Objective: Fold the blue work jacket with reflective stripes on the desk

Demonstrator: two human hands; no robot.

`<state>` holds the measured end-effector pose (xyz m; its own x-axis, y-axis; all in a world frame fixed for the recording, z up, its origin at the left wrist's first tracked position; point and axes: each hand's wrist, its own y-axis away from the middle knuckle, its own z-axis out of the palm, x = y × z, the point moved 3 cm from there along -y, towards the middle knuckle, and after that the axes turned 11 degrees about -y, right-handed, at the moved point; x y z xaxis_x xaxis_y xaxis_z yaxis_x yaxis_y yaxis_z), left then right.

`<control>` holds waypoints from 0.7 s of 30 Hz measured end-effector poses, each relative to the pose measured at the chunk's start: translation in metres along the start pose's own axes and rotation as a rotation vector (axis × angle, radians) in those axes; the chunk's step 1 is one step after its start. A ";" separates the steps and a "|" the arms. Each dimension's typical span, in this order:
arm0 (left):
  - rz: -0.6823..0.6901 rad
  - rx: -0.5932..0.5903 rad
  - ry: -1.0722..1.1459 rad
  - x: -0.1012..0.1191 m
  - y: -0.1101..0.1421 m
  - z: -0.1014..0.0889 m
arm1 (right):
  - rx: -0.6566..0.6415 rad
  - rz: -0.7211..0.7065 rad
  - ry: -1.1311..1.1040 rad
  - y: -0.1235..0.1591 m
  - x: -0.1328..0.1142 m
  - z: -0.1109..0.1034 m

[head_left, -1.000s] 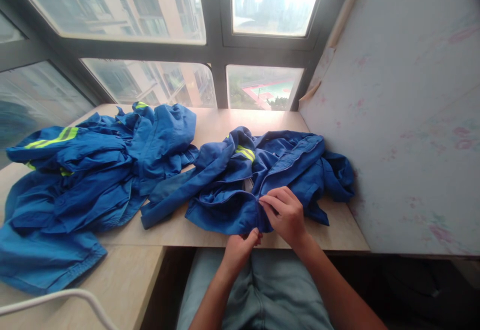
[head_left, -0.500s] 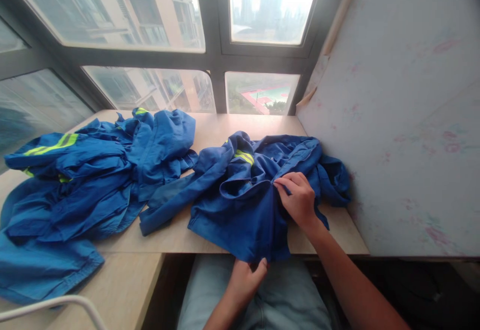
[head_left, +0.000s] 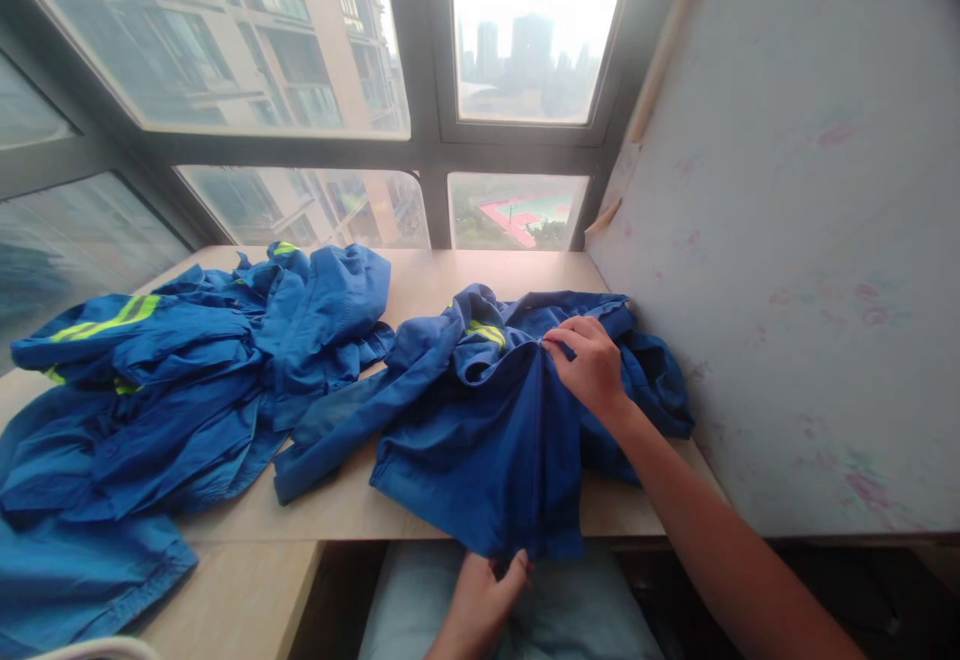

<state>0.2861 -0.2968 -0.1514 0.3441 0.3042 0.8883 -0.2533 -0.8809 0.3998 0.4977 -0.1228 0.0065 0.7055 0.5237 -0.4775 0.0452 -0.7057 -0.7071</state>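
Observation:
In front of me lies a blue work jacket (head_left: 480, 440) with a yellow reflective stripe, its lower front hanging a little over the table edge. My left hand (head_left: 484, 590) pinches the bottom hem, close to the lower end of the front zipper (head_left: 538, 440). Farther up, my right hand (head_left: 589, 365) has thumb and forefinger closed at the top of the zipped stretch; the slider itself is too small to make out. Above that point the zipper edges part and curve away. One sleeve (head_left: 330, 450) stretches out to the left.
A second heap of blue workwear (head_left: 187, 380) with yellow stripes covers the left of the pale wooden table (head_left: 420, 270). Windows rise behind it. A patterned wall panel (head_left: 810, 240) closes off the right side. Part of a white curved tube (head_left: 97, 648) shows at bottom left.
My right hand has moved up along the zipper, away from me, and the closed stretch is longer. My left hand still holds the hem. The camera view has tilted up slightly.

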 end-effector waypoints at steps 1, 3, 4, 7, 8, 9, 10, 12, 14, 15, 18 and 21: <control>-0.003 -0.045 -0.031 0.002 0.002 -0.006 | 0.001 0.020 -0.029 0.003 0.000 -0.001; 0.021 -0.176 -0.160 0.012 0.011 -0.024 | -0.020 0.077 -0.110 0.012 0.001 -0.005; 0.054 -0.243 -0.248 0.021 0.015 -0.034 | -0.036 0.112 -0.157 0.017 0.002 -0.006; 0.176 -0.321 -0.432 0.056 0.022 -0.062 | -0.087 0.226 -0.290 0.034 0.005 -0.009; 0.209 -0.288 -0.433 0.070 0.020 -0.068 | -0.093 0.259 -0.321 0.040 0.005 -0.009; 0.243 -0.223 -0.419 0.082 0.015 -0.071 | -0.096 0.289 -0.344 0.046 0.005 -0.008; 0.279 -0.138 -0.409 0.094 0.007 -0.070 | -0.100 0.316 -0.364 0.051 0.003 -0.006; 0.361 0.055 -0.438 0.112 -0.014 -0.061 | -0.101 0.358 -0.395 0.059 -0.001 -0.002; 0.433 0.204 -0.532 0.123 -0.038 -0.044 | -0.126 0.381 -0.429 0.065 -0.007 0.002; 0.460 0.250 -0.590 0.126 -0.049 -0.034 | -0.155 0.379 -0.445 0.068 -0.009 0.003; 0.496 0.331 -0.737 0.128 -0.071 -0.009 | -0.211 0.331 -0.393 0.072 -0.012 0.000; 0.505 0.371 -0.836 0.128 -0.072 0.000 | -0.136 0.289 -0.203 0.076 -0.009 -0.005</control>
<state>0.3479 -0.1942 -0.0665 0.8273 -0.3536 0.4366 -0.2970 -0.9349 -0.1944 0.4987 -0.1836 -0.0401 0.5490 0.3678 -0.7506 -0.0323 -0.8880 -0.4587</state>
